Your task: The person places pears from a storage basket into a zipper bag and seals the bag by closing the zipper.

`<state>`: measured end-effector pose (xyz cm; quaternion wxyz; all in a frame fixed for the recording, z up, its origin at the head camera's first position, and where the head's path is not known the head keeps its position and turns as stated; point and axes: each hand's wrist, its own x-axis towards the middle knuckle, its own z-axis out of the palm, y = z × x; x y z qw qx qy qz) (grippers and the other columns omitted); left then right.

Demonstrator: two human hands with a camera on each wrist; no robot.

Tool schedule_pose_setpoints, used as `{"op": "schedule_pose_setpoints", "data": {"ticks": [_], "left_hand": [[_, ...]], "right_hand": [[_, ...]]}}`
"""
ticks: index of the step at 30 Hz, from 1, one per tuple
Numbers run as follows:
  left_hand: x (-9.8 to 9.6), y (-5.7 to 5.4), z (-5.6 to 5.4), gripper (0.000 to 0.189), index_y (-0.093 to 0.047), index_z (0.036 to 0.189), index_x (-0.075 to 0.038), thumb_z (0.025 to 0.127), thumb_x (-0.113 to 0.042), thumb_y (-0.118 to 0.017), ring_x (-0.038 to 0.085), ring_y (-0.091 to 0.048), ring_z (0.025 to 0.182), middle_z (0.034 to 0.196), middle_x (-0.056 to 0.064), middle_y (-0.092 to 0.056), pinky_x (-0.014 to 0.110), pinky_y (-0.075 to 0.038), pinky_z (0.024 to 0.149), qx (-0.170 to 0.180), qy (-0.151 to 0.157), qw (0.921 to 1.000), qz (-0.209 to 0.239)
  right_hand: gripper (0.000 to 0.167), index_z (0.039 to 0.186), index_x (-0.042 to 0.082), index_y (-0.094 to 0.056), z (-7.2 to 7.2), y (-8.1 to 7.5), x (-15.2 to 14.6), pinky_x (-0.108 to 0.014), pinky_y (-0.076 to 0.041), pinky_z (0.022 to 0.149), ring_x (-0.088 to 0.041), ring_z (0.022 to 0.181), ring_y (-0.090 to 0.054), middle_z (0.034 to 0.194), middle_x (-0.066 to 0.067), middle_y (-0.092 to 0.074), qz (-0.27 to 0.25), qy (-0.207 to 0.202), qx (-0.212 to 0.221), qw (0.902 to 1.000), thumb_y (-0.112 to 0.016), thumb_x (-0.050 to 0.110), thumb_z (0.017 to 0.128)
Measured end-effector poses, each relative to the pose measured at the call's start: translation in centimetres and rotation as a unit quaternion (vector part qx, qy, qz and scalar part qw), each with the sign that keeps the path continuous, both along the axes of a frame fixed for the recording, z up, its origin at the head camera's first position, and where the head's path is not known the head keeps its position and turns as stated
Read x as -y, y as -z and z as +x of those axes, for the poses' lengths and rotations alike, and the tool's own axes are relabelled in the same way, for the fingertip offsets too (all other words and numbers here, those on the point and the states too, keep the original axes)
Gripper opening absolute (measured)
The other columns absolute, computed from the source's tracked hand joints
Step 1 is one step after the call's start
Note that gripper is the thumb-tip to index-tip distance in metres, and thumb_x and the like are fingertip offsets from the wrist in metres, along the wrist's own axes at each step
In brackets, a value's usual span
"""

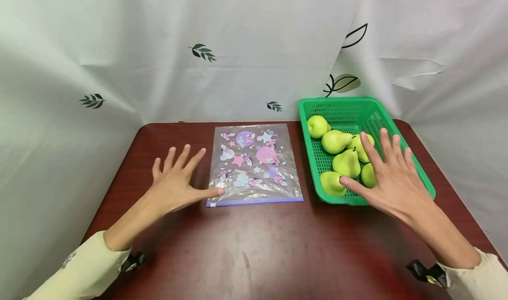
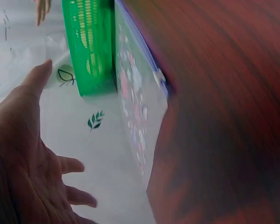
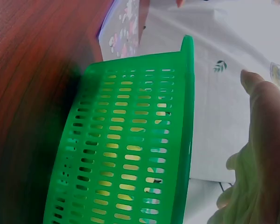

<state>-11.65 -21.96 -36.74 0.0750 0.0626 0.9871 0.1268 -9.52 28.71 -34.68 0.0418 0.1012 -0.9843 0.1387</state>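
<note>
My left grip (image 1: 173,189) is wide near the bag (image 1: 255,163) on the tabletop (image 1: 246,247), my right grip (image 1: 397,183) wide by the basket (image 1: 337,100) of pears (image 1: 335,142), both empty. I judge this pre-grasp; grasping calls for lowering and narrowing one.

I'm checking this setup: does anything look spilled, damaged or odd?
The pears sit inside the green basket and the zip bag lies flat. Only a faint pale streak stands out against the dark table, perhaps a scuff.

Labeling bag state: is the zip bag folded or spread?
Spread: the zip bag lies flat on the table, all four corners showing.
</note>
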Motion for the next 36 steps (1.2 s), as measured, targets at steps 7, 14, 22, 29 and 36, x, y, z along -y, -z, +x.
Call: {"op": "schedule_pose_setpoints", "data": {"ticks": [7, 14, 22, 29, 36], "left_hand": [[-2.0, 0.8, -0.1, 0.128, -0.039, 0.177, -0.025, 0.077, -0.097, -0.072, 0.058, -0.016, 0.173, 0.186, 0.025, -0.026, 0.084, -0.011, 0.134, 0.03, 0.033, 0.999, 0.007], [-3.9, 1.4, -0.3, 0.11, -0.059, 0.164, -0.014, 0.082, -0.084, -0.081, 0.054, -0.036, 0.166, 0.176, 0.026, -0.045, 0.079, -0.028, 0.132, 0.017, 0.1, 0.9947, 0.016], [-6.3, 1.9, -0.6, 0.086, -0.076, 0.144, -0.012, 0.084, -0.073, -0.088, 0.046, -0.062, 0.144, 0.15, 0.018, -0.07, 0.067, -0.045, 0.117, -0.009, 0.15, 0.9886, 0.01], [-7.8, 2.6, -0.4, 0.054, -0.085, 0.118, -0.013, 0.086, -0.055, -0.096, 0.021, -0.072, 0.096, 0.109, 0.005, -0.078, 0.044, -0.059, 0.092, -0.035, 0.223, 0.9737, 0.028], [-7.3, 3.6, -1.2, 0.032, -0.082, 0.097, -0.015, 0.086, -0.04, -0.099, 0.01, -0.056, 0.077, 0.087, -0.001, -0.067, 0.032, -0.051, 0.065, -0.045, 0.275, 0.9596, 0.038]], "right_hand": [[0.116, 0.183, 0.026, -0.003, 0.0, 0.0, 0.4, -0.078, -0.002, 0.139, -0.063, 0.172, 0.0, 0.19, -0.02, 0.01, -0.005, -0.004, 0.022, 0.9997, -0.069, 0.074, 0.1], [0.114, 0.183, 0.029, -0.005, 0.1, -0.1, 1.0, -0.075, -0.007, 0.141, -0.063, 0.172, -0.005, 0.19, -0.021, 0.006, 0.001, -0.008, 0.039, 0.9992, -0.067, 0.077, 0.1], [0.113, 0.183, 0.031, -0.005, 0.0, -0.2, 1.8, -0.076, -0.016, 0.139, -0.06, 0.173, -0.009, 0.19, -0.025, -0.001, 0.006, -0.014, 0.05, 0.9986, -0.065, 0.08, 0.1], [0.113, 0.183, 0.032, -0.004, 0.1, 0.1, 2.0, -0.084, -0.029, 0.128, -0.059, 0.171, -0.019, 0.19, -0.025, -0.008, 0.016, -0.007, 0.069, 0.9975, -0.062, 0.082, 0.1], [0.11, 0.183, 0.028, -0.014, 0.1, 0.1, 2.0, -0.088, -0.041, 0.116, -0.064, 0.16, -0.037, 0.184, -0.028, -0.027, 0.036, -0.005, 0.068, 0.9971, -0.06, 0.084, 0.1]]}}
